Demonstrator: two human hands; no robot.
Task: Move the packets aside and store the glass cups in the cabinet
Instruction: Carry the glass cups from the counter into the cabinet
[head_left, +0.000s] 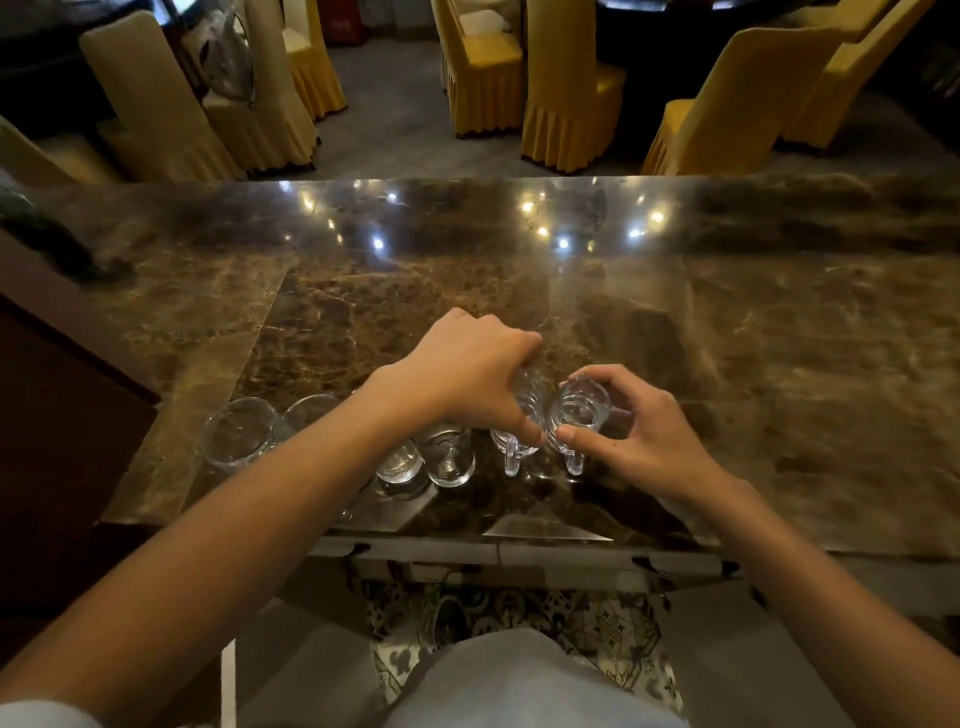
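Gripping a ribbed glass cup (527, 392) in the left hand (467, 374), pinching a second cup (579, 408) in the right hand (644, 431). Best lifted straight up, kept apart to avoid clinking.

Location type: restaurant or banquet dining room. Identifying features are as follows.

Chairs in pleated yellow covers (566, 88) stand grouped around a dark table (660, 47) at the far side. More chairs in cream covers (150, 104) stand to the left. The same skirted cover style appears on every seat, as in a catering venue.

A long service desk (779, 338) of polished brown marble runs across the foreground. Its surface carries a cluster of light reflections (563, 243). A row of matching glass cups (239, 431) stands near its front edge. The floor (395, 119) beyond the desk is grey.
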